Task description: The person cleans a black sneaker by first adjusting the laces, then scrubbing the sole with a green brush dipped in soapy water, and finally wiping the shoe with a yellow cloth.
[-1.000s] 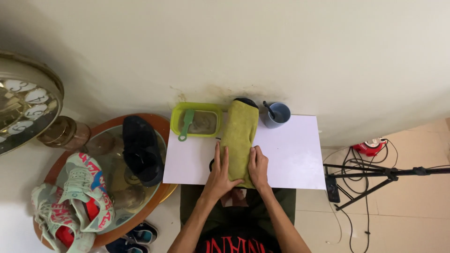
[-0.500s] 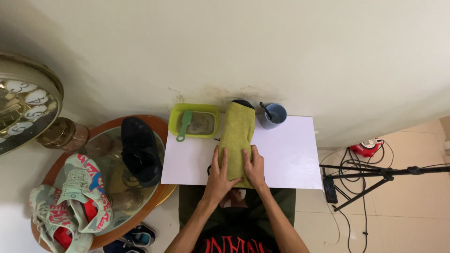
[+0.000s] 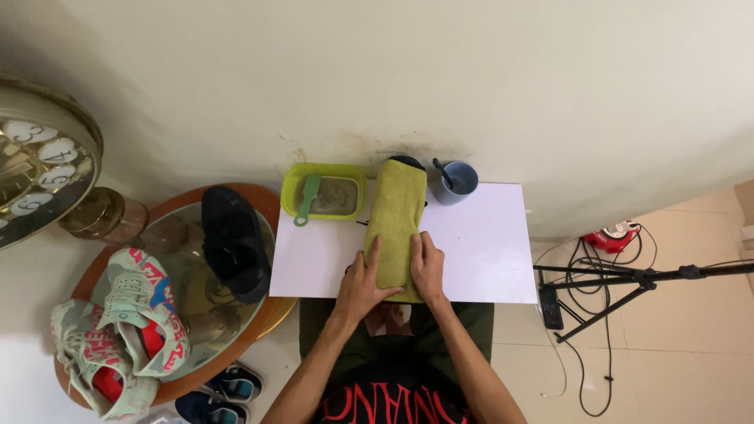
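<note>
Hands, left hand (image 3: pixel 364 283) and right hand (image 3: pixel 428 268), lie flat and open either side of the yellow-green cloth (image 3: pixel 395 224) at centre frame, pinning it over a dark shoe on the white board (image 3: pixel 487 251).

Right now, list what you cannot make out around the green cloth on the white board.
- Head view: the dark thing under the yellow-green folded cloth is covered, only its far tip shows.
- Both palms hidden: left hand and right hand lie backs-up.
- Blue cup contents too small.
- Green tub contents murky.
</note>
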